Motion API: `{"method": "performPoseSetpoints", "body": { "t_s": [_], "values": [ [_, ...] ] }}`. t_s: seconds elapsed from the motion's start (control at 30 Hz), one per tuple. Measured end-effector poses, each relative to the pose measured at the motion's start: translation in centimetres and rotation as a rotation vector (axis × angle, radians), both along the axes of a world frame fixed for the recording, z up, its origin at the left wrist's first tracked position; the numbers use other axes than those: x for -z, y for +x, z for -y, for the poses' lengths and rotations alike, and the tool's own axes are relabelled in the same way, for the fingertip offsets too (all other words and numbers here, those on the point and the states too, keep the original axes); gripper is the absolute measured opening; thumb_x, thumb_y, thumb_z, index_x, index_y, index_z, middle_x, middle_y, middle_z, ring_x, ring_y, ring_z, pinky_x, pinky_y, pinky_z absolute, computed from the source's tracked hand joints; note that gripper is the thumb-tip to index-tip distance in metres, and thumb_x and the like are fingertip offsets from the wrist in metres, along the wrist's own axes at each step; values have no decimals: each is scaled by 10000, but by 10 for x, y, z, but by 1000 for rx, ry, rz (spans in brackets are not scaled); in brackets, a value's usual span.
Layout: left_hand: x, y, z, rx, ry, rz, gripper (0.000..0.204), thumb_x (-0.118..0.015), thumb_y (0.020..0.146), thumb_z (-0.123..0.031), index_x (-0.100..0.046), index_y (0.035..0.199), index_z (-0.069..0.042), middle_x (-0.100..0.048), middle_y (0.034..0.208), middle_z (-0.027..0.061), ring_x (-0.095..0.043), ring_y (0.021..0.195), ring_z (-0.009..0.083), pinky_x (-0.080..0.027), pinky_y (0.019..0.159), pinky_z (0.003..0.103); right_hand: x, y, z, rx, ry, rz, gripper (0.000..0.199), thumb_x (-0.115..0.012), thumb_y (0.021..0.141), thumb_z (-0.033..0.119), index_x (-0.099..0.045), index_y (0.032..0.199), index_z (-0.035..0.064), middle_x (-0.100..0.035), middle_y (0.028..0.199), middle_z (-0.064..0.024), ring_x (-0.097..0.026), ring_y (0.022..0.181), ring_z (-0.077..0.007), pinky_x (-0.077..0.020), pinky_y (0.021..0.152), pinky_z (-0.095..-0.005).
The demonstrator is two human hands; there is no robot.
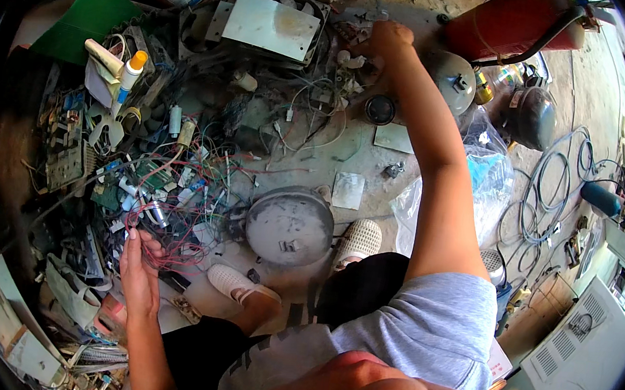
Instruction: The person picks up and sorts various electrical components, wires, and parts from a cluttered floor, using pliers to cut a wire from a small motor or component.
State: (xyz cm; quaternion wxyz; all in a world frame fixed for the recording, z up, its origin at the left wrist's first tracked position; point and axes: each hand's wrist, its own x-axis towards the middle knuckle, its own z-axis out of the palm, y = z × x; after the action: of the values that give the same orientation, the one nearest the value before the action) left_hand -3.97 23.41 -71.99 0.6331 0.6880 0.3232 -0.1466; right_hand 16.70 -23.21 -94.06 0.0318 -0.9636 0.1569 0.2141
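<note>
My left hand (140, 268) is at the near left, closed around a tangle of thin red wires (175, 251), its fingertips pointing up. Beyond it, a heap of circuit boards, connectors and coloured wires spreads over the ground, with a silver cylinder (157, 214) among them. Stretched far forward, my right hand (391, 39) has its fingers bent down at a cluster of small parts (353, 30). Whatever they grip is hidden by the hand. Below that hand lie white plastic fittings (351, 60) and a round black cap (379, 110).
A dusty round metal vessel (289, 227) lies before my feet. At the back sit a metal-topped unit (271, 26) and a red cylinder (502, 24). Clear plastic bags (475, 174) and a coiled grey hose (545, 193) lie right. A glue bottle (131, 77) stands left.
</note>
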Motion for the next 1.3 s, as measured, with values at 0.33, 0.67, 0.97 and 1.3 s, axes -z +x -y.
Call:
{"method": "performPoseSetpoints", "body": {
  "t_s": [0.33, 0.67, 0.97, 1.3],
  "values": [
    [0, -4, -2, -13, 15, -6, 274, -502, 957, -329, -544, 916, -61, -538, 779, 18, -510, 714, 100, -432, 688, 231, 66, 18, -16, 30, 0, 328, 362, -647, 751, 407, -668, 1024, 171, -594, 1116, -98, -606, 1012, -294, -514, 785, -415],
    [3, -8, -14, -16, 13, 6, 281, -501, 958, -325, -550, 928, -49, -552, 790, 28, -519, 719, 106, -430, 694, 234, 54, 6, 18, 299, 400, 215, 540, -724, 655, 478, -666, 1086, 158, -639, 1088, -90, -651, 907, -268, -521, 748, -419],
    [-2, -8, -8, -11, 29, 5, 287, -497, 960, -327, -548, 924, -47, -548, 788, 30, -516, 719, 112, -427, 692, 240, 33, -17, 38, 921, 1878, 58, 375, -662, 837, 394, -564, 835, 32, -579, 739, -28, -397, 496, -12, -266, 341, -146],
    [-1, -12, -16, 24, 7, 22, 279, -477, 969, -314, -547, 917, -49, -550, 789, 30, -513, 722, 109, -420, 695, 237, 57, 17, 10, 638, 1040, 460, 589, -765, 690, 514, -651, 923, -15, -645, 812, -115, -589, 657, -198, -466, 571, -345]
  ]
}}
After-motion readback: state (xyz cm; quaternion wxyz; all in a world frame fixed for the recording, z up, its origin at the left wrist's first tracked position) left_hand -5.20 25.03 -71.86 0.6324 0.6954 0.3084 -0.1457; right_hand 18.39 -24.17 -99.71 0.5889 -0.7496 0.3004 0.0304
